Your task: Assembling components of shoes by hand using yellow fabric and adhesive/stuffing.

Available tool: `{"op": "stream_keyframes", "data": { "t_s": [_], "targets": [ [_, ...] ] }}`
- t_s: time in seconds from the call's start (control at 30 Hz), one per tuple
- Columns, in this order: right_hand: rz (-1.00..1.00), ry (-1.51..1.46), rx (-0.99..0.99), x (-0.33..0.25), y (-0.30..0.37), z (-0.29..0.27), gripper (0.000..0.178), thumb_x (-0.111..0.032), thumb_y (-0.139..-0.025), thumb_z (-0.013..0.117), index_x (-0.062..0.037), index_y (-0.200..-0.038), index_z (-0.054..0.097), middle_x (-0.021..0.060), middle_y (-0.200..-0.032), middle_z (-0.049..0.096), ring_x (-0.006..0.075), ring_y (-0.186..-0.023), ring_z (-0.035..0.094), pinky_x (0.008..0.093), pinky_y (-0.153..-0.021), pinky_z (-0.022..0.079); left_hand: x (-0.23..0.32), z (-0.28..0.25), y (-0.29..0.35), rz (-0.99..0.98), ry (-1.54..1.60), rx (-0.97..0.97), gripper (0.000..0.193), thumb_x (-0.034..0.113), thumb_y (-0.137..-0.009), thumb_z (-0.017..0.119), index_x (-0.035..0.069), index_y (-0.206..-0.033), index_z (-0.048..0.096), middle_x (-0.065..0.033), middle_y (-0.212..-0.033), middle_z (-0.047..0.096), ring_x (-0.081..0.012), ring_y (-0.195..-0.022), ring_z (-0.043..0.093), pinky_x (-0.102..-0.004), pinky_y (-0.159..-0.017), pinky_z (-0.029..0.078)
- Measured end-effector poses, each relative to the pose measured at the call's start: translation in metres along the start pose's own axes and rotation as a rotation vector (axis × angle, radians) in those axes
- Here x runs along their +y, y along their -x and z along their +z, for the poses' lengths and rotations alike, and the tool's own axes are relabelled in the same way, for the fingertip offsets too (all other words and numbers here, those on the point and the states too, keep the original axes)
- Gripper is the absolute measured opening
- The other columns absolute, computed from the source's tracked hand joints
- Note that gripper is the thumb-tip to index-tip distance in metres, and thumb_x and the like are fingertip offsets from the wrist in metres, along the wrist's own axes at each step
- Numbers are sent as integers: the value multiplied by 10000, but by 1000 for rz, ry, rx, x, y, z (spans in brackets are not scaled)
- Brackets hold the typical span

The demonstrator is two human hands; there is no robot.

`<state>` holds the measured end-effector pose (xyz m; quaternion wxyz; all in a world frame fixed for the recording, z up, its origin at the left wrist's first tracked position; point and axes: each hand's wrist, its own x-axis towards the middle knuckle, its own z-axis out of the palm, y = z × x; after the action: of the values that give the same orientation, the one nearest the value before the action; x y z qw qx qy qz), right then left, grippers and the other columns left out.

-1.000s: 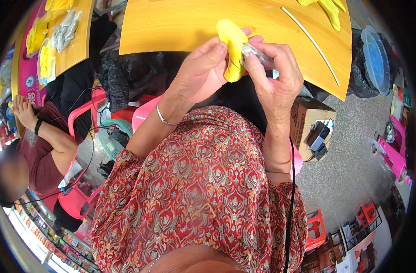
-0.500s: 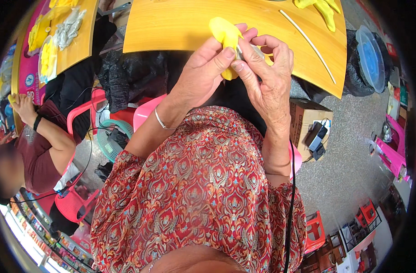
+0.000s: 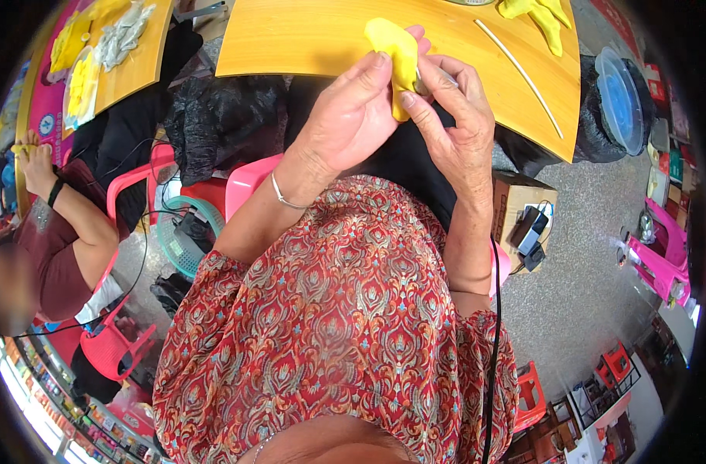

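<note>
We are holding a soft-looking, cloth-like yellow piece (image 3: 391, 40) raised in front of us, where it is overlapping the near edge of the wood-topped counter (image 3: 291, 39) in this view. Our left hand (image 3: 345, 112) is turning its palm partly upward and pinching the piece's left side with the thumb, the other fingers passing behind; we are probably using this grip to steady the piece while leaving its right side free. Our right hand (image 3: 459, 116) is curling half closed at that side, thumb and forefinger pinching a grey sliver (image 3: 422, 83), with the thumb tip touching the yellow piece. We are seeing too little of the sliver to tell its shape. Both hands are facing each other, likely so that the fingertips are meeting at one spot.

On the counter, a thin white rod (image 3: 517, 76) is lying slantwise to the right, and limp yellow pieces (image 3: 534, 11) are resting near the far corner, apparently set aside from our working space. To our left, a co-worker's hand (image 3: 36, 166) is resting near another counter (image 3: 144, 68) bearing a grey bundle (image 3: 123, 39).
</note>
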<state>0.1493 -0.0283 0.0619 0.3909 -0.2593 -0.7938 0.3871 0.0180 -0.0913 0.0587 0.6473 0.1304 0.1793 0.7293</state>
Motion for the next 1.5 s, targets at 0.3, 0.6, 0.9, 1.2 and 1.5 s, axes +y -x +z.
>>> {"op": "stream_keyframes", "data": {
  "t_s": [0.3, 0.6, 0.9, 1.2, 1.5],
  "targets": [
    [-38, -103, 13, -9, 1, -1, 344, -10, -777, 688, -60, -1117, 666, 110, -1027, 597, 204, -899, 616, 276, -789, 488, 18, -8, 1, 2, -290, -29, 386, 238, -996, 446, 0, -1299, 462, -205, -1355, 466, -276, -1282, 425, -419, -1109, 293],
    [-94, -43, 216, -23, -4, -2, 314, -36, -761, 718, -39, -1069, 654, 109, -979, 617, 199, -865, 616, 265, -755, 490, 12, 3, 5, 83, -98, -119, 380, 284, -1008, 399, 29, -1274, 494, -197, -1385, 441, -287, -1298, 409, -459, -1113, 286],
    [229, -426, 104, -26, -3, -9, 268, -56, -771, 716, -6, -1017, 620, 71, -1006, 638, 108, -883, 605, 247, -758, 492, 1, 6, 10, 123, -160, -182, 365, 215, -958, 516, -23, -1232, 557, -210, -1475, 317, -296, -1349, 347, -434, -1124, 260],
    [289, -321, 207, -9, 3, -1, 198, -83, -777, 722, -2, -947, 662, 6, -827, 661, 44, -707, 586, 191, -627, 477, 9, -3, 17, 781, -1200, 323, 286, -46, -814, 674, -22, -1080, 572, -81, -994, 606, -178, -906, 599, -266, -857, 470],
    [266, -194, 227, 4, 6, 15, 188, -92, -764, 739, -20, -920, 662, 17, -809, 668, 58, -713, 593, 211, -644, 483, 2, -7, 16, 686, -1455, 244, 158, 58, -754, 731, -1, -856, 626, -100, -800, 627, -227, -755, 618, -313, -685, 487]
  ]
}}
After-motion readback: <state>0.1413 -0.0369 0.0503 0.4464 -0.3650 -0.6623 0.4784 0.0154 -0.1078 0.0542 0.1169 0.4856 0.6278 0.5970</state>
